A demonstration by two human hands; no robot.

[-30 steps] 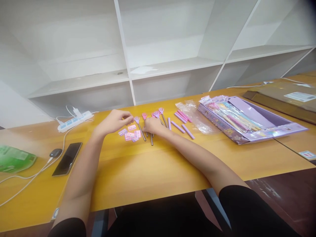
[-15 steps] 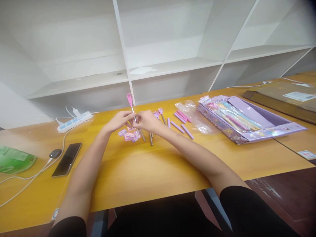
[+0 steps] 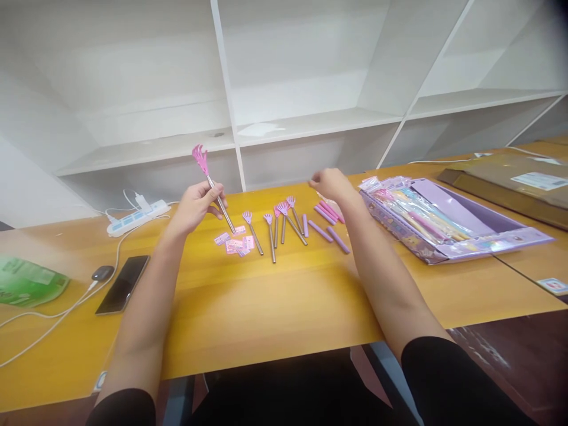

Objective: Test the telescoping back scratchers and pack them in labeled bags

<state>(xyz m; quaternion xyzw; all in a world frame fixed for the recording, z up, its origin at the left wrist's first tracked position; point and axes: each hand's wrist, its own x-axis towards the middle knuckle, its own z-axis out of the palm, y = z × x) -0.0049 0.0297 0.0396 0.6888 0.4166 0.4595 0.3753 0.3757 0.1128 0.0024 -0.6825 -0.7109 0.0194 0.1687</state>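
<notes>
My left hand [image 3: 197,206] is closed around the metal rod of a back scratcher [image 3: 216,192], whose pink claw-shaped head points up and to the left. Below that rod lie several small pink and purple printed cards [image 3: 238,244]. My right hand [image 3: 332,184] is off to the right, fingers curled, beside pink foam-like tubes [image 3: 328,210] and a bit of clear plastic wrapping; its fingertips are partly hidden, and what they hold, if anything, cannot be made out. Between the hands, several back scratchers [image 3: 272,239] with pink or purple heads rest on the table, near purple tubes [image 3: 338,239].
A purple display box [image 3: 501,236] with wrapped colourful items stands at right, before a cardboard box [image 3: 497,171]. On the left are a power strip [image 3: 142,218], a phone [image 3: 123,284], an earbud case [image 3: 102,273], cables and a green pouch [image 3: 33,283]. White shelving [image 3: 310,127] rises behind.
My hands have parted: the left carried the back scratcher up and left, while the right let go of it and moved right toward the tubes and wrapping.
</notes>
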